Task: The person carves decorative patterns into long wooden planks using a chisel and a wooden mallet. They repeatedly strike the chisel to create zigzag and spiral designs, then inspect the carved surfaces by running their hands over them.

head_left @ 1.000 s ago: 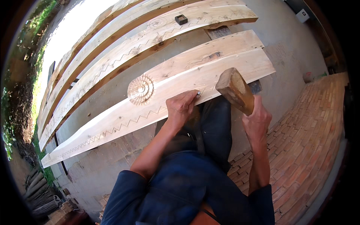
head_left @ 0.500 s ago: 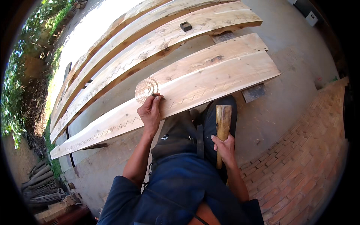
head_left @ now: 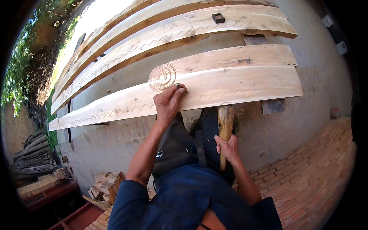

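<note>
A long pale wooden board (head_left: 230, 78) lies across in front of me, with a round spiral rosette (head_left: 163, 77) carved in it and a zigzag line cut along its near edge. My left hand (head_left: 166, 103) is closed over the board, just right of and below the rosette. Between its thumb and fingers is a short dark chisel (head_left: 184, 89), mostly hidden. Lower on the right, my right hand (head_left: 229, 148) wraps round the handle of a wooden mallet (head_left: 225, 120), whose thick head points up at the board's near edge.
Beyond lie more long boards (head_left: 161, 40), one bearing zigzags and a small dark square block (head_left: 218, 18). A dark support (head_left: 273, 106) juts from under the near board. Wood blocks (head_left: 105, 188) are piled lower left, logs (head_left: 34, 155) farther left; brick paving (head_left: 303, 180) lies right.
My view has turned, so the boards sit farther right and more level, and the block pile appears. My left hand has shifted slightly away from the rosette. Both hands keep their holds.
</note>
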Tool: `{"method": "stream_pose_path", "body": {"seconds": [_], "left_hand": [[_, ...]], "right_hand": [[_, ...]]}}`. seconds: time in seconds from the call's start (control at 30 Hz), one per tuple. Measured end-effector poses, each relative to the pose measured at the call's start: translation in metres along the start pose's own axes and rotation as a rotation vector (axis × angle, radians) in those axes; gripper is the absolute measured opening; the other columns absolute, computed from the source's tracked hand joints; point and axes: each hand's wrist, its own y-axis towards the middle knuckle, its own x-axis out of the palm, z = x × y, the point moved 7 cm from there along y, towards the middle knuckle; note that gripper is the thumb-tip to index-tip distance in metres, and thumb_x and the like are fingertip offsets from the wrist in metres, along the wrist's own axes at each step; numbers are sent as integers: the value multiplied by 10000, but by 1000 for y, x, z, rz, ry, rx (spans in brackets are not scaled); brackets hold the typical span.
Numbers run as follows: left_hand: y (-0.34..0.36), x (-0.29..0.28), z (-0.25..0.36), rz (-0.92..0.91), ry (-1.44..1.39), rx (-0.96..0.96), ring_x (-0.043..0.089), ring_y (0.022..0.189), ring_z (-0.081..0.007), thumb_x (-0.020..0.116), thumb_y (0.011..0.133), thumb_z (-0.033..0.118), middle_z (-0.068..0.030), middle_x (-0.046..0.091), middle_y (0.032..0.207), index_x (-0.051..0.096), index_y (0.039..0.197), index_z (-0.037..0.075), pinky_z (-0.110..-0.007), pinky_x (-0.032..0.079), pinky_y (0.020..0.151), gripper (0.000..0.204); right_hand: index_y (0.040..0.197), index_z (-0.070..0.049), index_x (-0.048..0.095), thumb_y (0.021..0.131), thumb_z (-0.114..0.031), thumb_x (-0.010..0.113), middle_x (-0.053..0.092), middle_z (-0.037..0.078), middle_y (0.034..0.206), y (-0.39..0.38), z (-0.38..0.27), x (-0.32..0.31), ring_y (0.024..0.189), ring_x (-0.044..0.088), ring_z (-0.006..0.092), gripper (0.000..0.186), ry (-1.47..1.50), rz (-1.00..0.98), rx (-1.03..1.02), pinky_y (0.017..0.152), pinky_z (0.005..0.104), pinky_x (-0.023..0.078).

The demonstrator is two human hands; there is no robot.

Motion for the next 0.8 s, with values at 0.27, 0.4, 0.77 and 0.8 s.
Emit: {"method": "stream_pose_path", "body": {"seconds": [0.27, 0.4, 0.77, 0.8], "left_hand": [[2, 50, 15, -146, -89, 67, 776, 761, -160, 791, 985, 75, -129, 799, 858, 816, 1088, 16, -290, 581, 703, 122], [0, 50, 17, -188, 9, 85, 788, 826, -138, 756, 1010, 64, -89, 828, 898, 821, 1099, 13, -266, 598, 784, 122], [-3, 48, 17, -168, -40, 168, 807, 793, -285, 810, 971, 129, -136, 816, 916, 825, 1071, 61, -349, 615, 710, 122], [-3, 48, 15, -171, -35, 172, 806, 791, -287, 810, 970, 129, -138, 815, 915, 824, 1067, 61, -350, 613, 708, 119]], "right_hand": [[896, -23, 626, 1006, -167, 753, 637, 37, 668, 4, 1, 17, 518, 646, 129, 221, 68, 9, -40, 468, 301, 513], [914, -18, 622, 1000, -174, 764, 649, 45, 663, 1, -1, 13, 518, 644, 125, 227, -10, 116, -91, 471, 299, 512], [874, -31, 615, 1002, -173, 762, 638, 37, 650, 2, 2, 15, 517, 641, 118, 241, -21, 125, -16, 472, 292, 511], [867, -33, 614, 1002, -172, 762, 637, 36, 653, 2, 1, 15, 517, 641, 117, 244, -36, 121, -15, 472, 292, 511]]}}
